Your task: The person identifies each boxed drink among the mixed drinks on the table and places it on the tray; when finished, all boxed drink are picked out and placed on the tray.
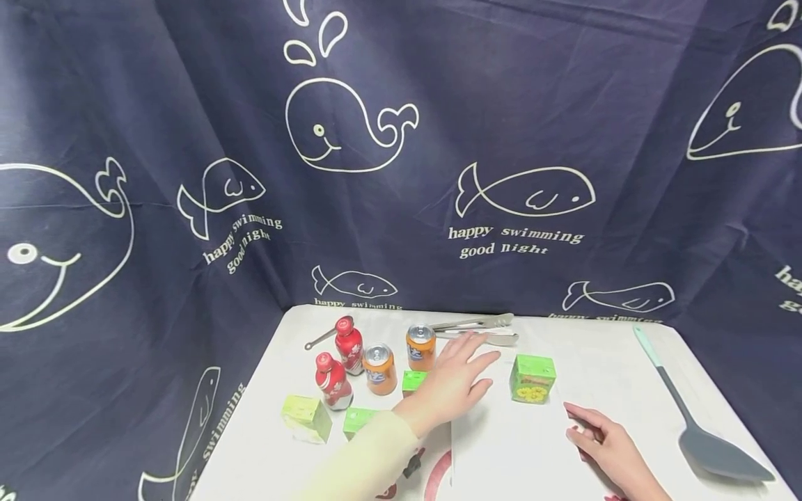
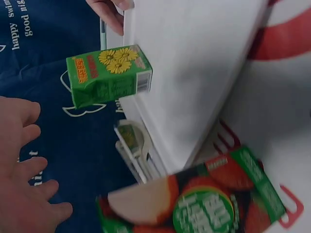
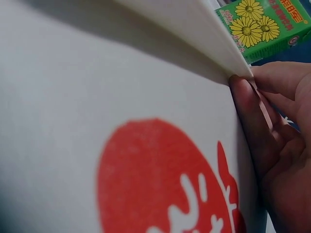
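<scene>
My left hand (image 1: pixel 454 379), fingers spread, reaches over the table beside an orange can (image 1: pixel 420 348) and holds nothing. A green drink carton with yellow flowers (image 1: pixel 532 379) stands upright on the thick white board (image 1: pixel 507 452), to the right of that hand. At the board's right edge is my right hand (image 1: pixel 604 442); in the right wrist view its thumb and fingers (image 3: pixel 272 80) pinch this edge. Close below the left hand, the left wrist view has a carton with red fruit pictures (image 2: pixel 194 199). My left sleeve partly covers two green cartons (image 1: pixel 359 421) in the head view.
Left on the table stand two red bottles (image 1: pixel 333 380), a second orange can (image 1: pixel 379 369) and a pale green carton (image 1: pixel 307 417). A small measuring spoon (image 1: pixel 322 339) and metal utensils (image 1: pixel 501 321) lie at the back. A grey turner (image 1: pixel 720 452) with a mint handle lies right.
</scene>
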`<action>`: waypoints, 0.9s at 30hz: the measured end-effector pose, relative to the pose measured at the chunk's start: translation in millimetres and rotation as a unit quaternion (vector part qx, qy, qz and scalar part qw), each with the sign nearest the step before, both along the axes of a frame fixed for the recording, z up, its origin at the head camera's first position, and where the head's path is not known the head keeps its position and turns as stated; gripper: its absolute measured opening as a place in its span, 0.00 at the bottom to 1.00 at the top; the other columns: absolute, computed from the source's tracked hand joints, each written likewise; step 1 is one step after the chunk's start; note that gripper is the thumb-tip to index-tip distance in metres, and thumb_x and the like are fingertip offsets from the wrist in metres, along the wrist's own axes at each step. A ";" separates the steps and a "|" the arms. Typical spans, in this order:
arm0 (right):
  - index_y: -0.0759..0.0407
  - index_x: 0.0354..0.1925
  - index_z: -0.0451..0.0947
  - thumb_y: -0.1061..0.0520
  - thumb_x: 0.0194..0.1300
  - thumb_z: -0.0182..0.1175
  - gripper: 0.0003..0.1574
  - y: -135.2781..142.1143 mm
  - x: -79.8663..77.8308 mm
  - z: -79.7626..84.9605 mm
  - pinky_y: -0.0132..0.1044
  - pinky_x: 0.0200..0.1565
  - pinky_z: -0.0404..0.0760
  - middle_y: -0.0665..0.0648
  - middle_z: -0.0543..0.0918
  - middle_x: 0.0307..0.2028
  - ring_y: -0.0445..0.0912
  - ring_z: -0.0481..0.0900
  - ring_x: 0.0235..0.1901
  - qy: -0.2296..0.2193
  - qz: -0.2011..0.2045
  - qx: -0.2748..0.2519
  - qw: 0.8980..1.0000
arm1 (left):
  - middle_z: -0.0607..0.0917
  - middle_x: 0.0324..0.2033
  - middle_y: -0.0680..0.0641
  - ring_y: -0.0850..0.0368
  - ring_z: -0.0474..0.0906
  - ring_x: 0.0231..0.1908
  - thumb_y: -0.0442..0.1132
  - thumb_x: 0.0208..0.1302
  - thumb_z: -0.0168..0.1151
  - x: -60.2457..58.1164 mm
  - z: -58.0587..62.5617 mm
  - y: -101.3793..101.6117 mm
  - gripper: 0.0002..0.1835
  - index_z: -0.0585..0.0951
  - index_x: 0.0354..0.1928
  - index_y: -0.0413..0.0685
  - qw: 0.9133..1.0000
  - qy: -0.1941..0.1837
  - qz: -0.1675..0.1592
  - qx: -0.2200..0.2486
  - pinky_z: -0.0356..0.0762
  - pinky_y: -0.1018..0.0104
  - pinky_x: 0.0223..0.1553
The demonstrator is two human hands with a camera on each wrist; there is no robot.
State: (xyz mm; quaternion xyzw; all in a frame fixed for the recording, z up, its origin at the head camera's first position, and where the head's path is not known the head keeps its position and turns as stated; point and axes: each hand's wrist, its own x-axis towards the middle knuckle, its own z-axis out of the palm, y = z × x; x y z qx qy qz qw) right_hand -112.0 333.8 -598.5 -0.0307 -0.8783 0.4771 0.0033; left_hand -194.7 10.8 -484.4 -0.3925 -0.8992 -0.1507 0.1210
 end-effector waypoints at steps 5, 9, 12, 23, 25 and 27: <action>0.69 0.69 0.74 0.57 0.71 0.69 0.33 0.0 0.0 -0.8 0.28 0.37 0.75 0.56 0.81 0.41 0.46 0.79 0.22 -0.009 0.002 -0.011 1.000 | 0.63 0.78 0.47 0.44 0.51 0.79 0.50 0.78 0.58 2.6 0.2 -21.2 0.24 0.75 0.72 0.59 1.000 0.008 0.002 -0.005 0.56 0.38 0.75; 0.69 0.69 0.73 0.57 0.71 0.69 0.34 -0.3 -0.2 -0.2 0.28 0.37 0.74 0.55 0.81 0.39 0.46 0.79 0.22 -0.013 0.001 -0.011 1.000 | 0.64 0.78 0.46 0.42 0.53 0.79 0.51 0.78 0.58 3.7 0.3 -36.5 0.24 0.77 0.71 0.59 1.000 0.018 0.007 -0.007 0.56 0.35 0.74; 0.68 0.69 0.73 0.56 0.71 0.69 0.34 0.5 -0.3 0.3 0.27 0.38 0.73 0.54 0.80 0.36 0.46 0.79 0.22 -0.016 0.002 -0.006 1.000 | 0.65 0.78 0.46 0.42 0.53 0.79 0.51 0.78 0.58 5.8 1.2 -46.7 0.23 0.77 0.71 0.58 1.000 0.018 0.007 -0.010 0.56 0.34 0.74; 0.68 0.68 0.75 0.55 0.71 0.69 0.33 2.0 -1.9 -0.1 0.29 0.35 0.74 0.58 0.82 0.47 0.46 0.79 0.24 -0.006 0.005 0.014 1.000 | 0.70 0.74 0.46 0.39 0.57 0.77 0.53 0.77 0.59 18.4 2.7 -85.9 0.23 0.79 0.69 0.57 0.999 0.024 0.020 0.007 0.53 0.32 0.74; 0.68 0.67 0.76 0.57 0.70 0.70 0.32 1.3 -1.5 -1.0 0.28 0.36 0.74 0.58 0.82 0.45 0.46 0.78 0.23 0.007 0.006 0.014 1.000 | 0.71 0.74 0.46 0.38 0.59 0.76 0.53 0.76 0.60 21.2 3.0 -93.6 0.23 0.79 0.68 0.55 0.999 0.031 0.024 0.014 0.54 0.30 0.73; 0.68 0.66 0.77 0.58 0.69 0.70 0.31 0.8 -1.3 -1.4 0.26 0.36 0.73 0.58 0.82 0.44 0.45 0.78 0.22 0.022 0.010 0.014 1.000 | 0.72 0.73 0.46 0.38 0.59 0.76 0.52 0.75 0.62 24.3 3.4 -101.9 0.24 0.80 0.68 0.55 0.999 0.033 0.029 0.018 0.54 0.30 0.73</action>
